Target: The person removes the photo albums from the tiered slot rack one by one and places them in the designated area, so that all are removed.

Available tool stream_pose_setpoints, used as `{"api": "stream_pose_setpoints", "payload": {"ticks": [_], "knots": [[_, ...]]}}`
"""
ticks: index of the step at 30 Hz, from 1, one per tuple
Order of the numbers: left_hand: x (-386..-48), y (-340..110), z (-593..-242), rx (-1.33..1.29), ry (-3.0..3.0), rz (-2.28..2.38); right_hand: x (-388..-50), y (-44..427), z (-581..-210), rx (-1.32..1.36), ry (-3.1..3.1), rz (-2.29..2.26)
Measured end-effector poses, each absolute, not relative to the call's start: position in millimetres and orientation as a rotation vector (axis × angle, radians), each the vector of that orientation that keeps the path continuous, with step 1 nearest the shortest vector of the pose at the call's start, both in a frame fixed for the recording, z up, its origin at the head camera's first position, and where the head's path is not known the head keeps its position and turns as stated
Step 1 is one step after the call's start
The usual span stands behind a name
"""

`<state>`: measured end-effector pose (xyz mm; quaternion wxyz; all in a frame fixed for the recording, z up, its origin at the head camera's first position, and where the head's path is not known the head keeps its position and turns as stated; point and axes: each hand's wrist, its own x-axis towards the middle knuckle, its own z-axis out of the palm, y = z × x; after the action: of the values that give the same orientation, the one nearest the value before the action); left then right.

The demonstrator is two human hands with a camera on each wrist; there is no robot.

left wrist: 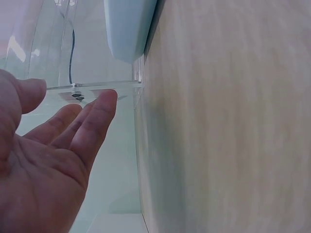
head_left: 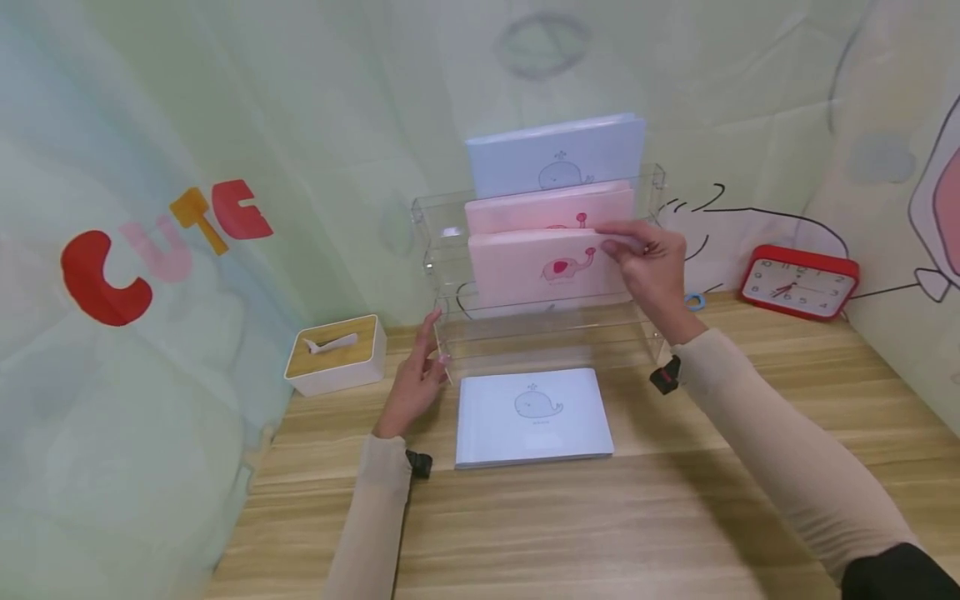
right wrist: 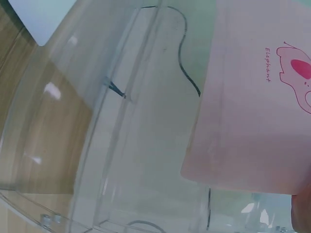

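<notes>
A clear tiered rack (head_left: 540,321) stands at the back of the table. My right hand (head_left: 648,267) pinches the right edge of the front pink elephant booklet (head_left: 517,271), which is upright at the rack; in the right wrist view the pink booklet (right wrist: 248,126) shows with a fingertip at its edge. Behind it are another pink booklet (head_left: 517,214) and blue whale booklets (head_left: 502,162). My left hand (head_left: 414,383) is at the rack's left side, fingers extended; the left wrist view shows the left hand (left wrist: 53,155) with straight fingers by the clear panel.
A pale blue whale booklet (head_left: 487,425) lies flat in front of the rack. To the left is a white box with a wooden top (head_left: 337,379); at the right are a red clock (head_left: 798,283) and a small blue ring (head_left: 695,302). A patterned curtain hangs behind.
</notes>
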<state>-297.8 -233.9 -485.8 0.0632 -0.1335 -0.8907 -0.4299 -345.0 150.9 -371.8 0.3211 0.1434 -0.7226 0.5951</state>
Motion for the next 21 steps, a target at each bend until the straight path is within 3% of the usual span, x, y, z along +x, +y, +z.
{"api": "stream_pose_setpoints", "payload": {"ticks": [21], "knots": [[-297.8, -235.8, -485.8, -0.428, -2.683, -1.311, -320.2, 177.1, -348.0, 0.204, -1.843, 1.58]]}}
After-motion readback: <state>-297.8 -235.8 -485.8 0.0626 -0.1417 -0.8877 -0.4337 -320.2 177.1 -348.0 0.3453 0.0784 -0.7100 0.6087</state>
